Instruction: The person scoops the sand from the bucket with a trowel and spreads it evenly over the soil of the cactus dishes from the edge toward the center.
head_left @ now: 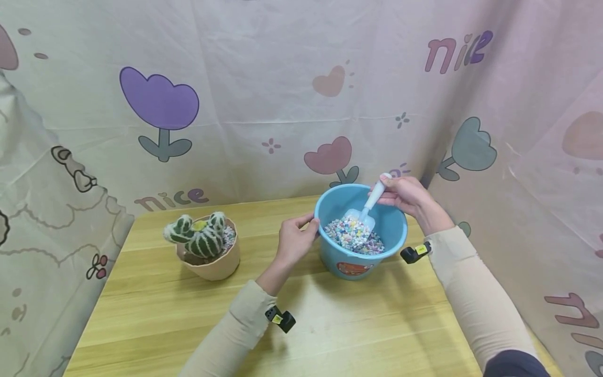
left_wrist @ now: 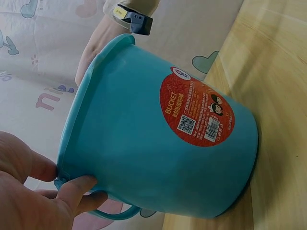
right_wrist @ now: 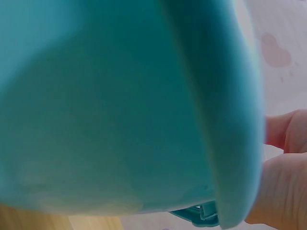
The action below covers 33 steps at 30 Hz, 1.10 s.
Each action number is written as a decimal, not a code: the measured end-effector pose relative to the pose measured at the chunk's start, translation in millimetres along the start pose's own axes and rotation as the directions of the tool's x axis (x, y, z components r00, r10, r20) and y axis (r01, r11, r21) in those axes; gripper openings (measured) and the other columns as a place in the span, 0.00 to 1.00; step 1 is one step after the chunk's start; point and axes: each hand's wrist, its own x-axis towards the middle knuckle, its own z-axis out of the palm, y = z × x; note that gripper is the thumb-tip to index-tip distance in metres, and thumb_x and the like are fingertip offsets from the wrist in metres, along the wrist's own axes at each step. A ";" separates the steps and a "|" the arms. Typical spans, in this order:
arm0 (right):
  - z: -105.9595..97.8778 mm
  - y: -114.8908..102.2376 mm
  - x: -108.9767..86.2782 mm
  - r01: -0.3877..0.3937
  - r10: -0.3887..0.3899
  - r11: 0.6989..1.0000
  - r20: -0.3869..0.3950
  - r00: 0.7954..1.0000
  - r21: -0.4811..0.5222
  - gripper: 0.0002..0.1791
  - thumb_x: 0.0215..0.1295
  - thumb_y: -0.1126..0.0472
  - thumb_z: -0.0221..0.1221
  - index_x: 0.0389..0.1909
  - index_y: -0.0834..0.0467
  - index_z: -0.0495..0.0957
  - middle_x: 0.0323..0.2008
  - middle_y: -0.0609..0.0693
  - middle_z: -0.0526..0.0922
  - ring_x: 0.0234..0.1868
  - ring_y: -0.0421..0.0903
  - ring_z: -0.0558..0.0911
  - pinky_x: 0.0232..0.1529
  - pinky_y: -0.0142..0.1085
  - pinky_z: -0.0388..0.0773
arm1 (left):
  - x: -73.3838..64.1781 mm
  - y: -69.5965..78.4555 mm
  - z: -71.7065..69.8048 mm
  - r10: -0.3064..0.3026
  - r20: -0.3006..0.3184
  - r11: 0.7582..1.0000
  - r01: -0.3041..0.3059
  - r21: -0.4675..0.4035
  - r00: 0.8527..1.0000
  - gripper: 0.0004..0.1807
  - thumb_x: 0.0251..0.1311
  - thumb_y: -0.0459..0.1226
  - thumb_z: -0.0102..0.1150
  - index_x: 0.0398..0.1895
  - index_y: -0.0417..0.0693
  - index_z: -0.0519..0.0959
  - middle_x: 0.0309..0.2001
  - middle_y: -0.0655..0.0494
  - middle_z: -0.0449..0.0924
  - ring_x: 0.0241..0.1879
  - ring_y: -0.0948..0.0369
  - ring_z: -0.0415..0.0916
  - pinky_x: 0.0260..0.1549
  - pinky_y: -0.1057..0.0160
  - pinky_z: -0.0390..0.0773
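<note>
A blue plastic bucket point(head_left: 350, 266) with a red oval label point(left_wrist: 197, 106) stands on the table, holding many small multicoloured pebbles point(head_left: 372, 245). My left hand point(head_left: 296, 240) pinches its left rim, thumb and fingers on either side; in the left wrist view the fingers lie beside the bucket's handle point(left_wrist: 117, 214). Over the bucket's right side, my right hand point(head_left: 409, 195) grips the white handle of a small scoop point(head_left: 375, 196). The scoop's pale blue blade is down among the pebbles, heaped with them. In the right wrist view the bucket wall hides the scoop.
To the left stands a potted cactus point(head_left: 205, 242) in a peach-coloured pot point(head_left: 218, 269), with pebbles around the plant. The wooden table point(head_left: 301, 335) ends at a printed cloth backdrop point(head_left: 254, 104) behind and at both sides.
</note>
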 end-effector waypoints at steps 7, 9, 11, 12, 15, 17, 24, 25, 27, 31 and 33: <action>-3.0 -1.1 -0.8 -0.006 0.007 1.000 -0.019 1.000 0.011 0.16 0.82 0.53 0.53 0.58 0.60 0.70 0.41 0.54 0.90 0.42 0.46 0.93 0.65 0.48 0.78 | -0.3 0.7 0.0 -0.011 0.001 1.000 0.011 0.003 1.000 0.19 0.73 0.34 0.60 0.62 0.34 0.81 0.65 0.35 0.80 0.52 0.46 0.89 0.47 0.64 0.89; -4.3 -1.5 -1.2 -0.008 0.008 1.000 -0.023 1.000 0.013 0.16 0.82 0.52 0.53 0.58 0.60 0.70 0.41 0.53 0.89 0.42 0.46 0.93 0.65 0.48 0.77 | -0.3 0.8 0.0 -0.013 0.004 1.000 0.013 0.000 1.000 0.19 0.73 0.34 0.60 0.62 0.34 0.82 0.65 0.35 0.80 0.53 0.46 0.88 0.48 0.64 0.88; -5.6 -1.7 -1.2 -0.014 0.015 0.999 -0.027 1.000 0.031 0.16 0.82 0.52 0.53 0.58 0.59 0.69 0.40 0.52 0.89 0.42 0.45 0.93 0.64 0.47 0.78 | -0.2 0.9 0.1 -0.013 0.007 1.000 0.013 -0.005 1.000 0.19 0.73 0.34 0.60 0.62 0.34 0.82 0.65 0.35 0.80 0.53 0.46 0.88 0.48 0.64 0.88; -5.9 -2.0 -1.1 -0.018 0.019 0.999 -0.028 0.999 0.047 0.16 0.82 0.52 0.53 0.58 0.59 0.69 0.40 0.52 0.90 0.42 0.45 0.93 0.63 0.46 0.80 | -0.2 1.0 0.2 -0.012 0.008 1.000 0.013 -0.006 1.000 0.19 0.73 0.34 0.60 0.62 0.34 0.82 0.65 0.36 0.81 0.53 0.46 0.88 0.48 0.64 0.88; -6.3 -2.8 -0.5 -0.026 0.028 0.995 -0.024 0.999 0.092 0.16 0.81 0.52 0.53 0.59 0.59 0.69 0.39 0.53 0.90 0.42 0.46 0.93 0.60 0.44 0.83 | 0.2 0.8 0.5 -0.010 0.007 1.000 0.010 -0.008 1.000 0.19 0.73 0.33 0.60 0.62 0.34 0.82 0.65 0.36 0.81 0.53 0.45 0.88 0.48 0.65 0.88; -6.1 -3.7 -0.6 -0.028 0.030 0.993 -0.022 0.999 0.118 0.16 0.81 0.53 0.54 0.59 0.59 0.69 0.39 0.53 0.91 0.42 0.47 0.93 0.59 0.44 0.84 | 0.1 1.1 0.6 -0.012 0.006 1.000 0.012 -0.008 1.000 0.18 0.73 0.33 0.60 0.62 0.34 0.82 0.65 0.35 0.80 0.53 0.45 0.88 0.48 0.65 0.89; -5.6 -6.3 -0.5 -0.011 0.010 0.984 0.005 1.000 0.176 0.12 0.82 0.55 0.54 0.55 0.59 0.71 0.37 0.54 0.91 0.42 0.48 0.93 0.52 0.42 0.88 | -1.0 2.5 -0.7 -0.015 0.015 1.000 0.015 0.004 1.000 0.18 0.74 0.34 0.60 0.63 0.35 0.81 0.65 0.36 0.80 0.54 0.45 0.88 0.49 0.63 0.88; -5.5 -6.7 -0.5 -0.009 0.009 0.983 0.002 1.000 0.182 0.12 0.82 0.55 0.54 0.54 0.58 0.71 0.37 0.55 0.91 0.42 0.48 0.93 0.52 0.42 0.89 | -1.0 2.6 -0.8 -0.014 0.017 1.000 0.014 0.004 1.000 0.19 0.74 0.34 0.60 0.63 0.35 0.81 0.65 0.36 0.80 0.54 0.45 0.88 0.49 0.62 0.88; -4.8 -7.7 -1.0 -0.008 0.008 0.980 0.001 1.000 0.199 0.11 0.81 0.55 0.54 0.53 0.58 0.72 0.38 0.55 0.91 0.43 0.49 0.93 0.53 0.42 0.88 | -0.1 1.1 -0.9 -0.011 0.019 1.000 0.010 0.004 1.000 0.19 0.74 0.34 0.60 0.63 0.34 0.81 0.65 0.36 0.80 0.54 0.45 0.88 0.49 0.62 0.88; -3.4 -10.0 -1.7 -0.009 0.010 0.978 -0.004 1.000 0.210 0.14 0.80 0.53 0.55 0.56 0.57 0.71 0.39 0.54 0.91 0.43 0.49 0.93 0.58 0.44 0.83 | 0.6 -0.4 -1.7 -0.002 0.022 1.000 0.002 0.001 1.000 0.19 0.74 0.34 0.59 0.62 0.33 0.81 0.65 0.34 0.80 0.54 0.44 0.87 0.50 0.62 0.88; -2.4 -11.1 -1.7 -0.008 0.010 0.977 -0.009 1.000 0.213 0.15 0.80 0.53 0.55 0.58 0.58 0.70 0.38 0.54 0.92 0.43 0.49 0.93 0.59 0.44 0.82 | 0.9 -0.3 -2.0 -0.001 0.024 1.000 0.002 -0.006 1.000 0.19 0.74 0.33 0.59 0.63 0.33 0.81 0.65 0.34 0.80 0.54 0.43 0.87 0.50 0.62 0.88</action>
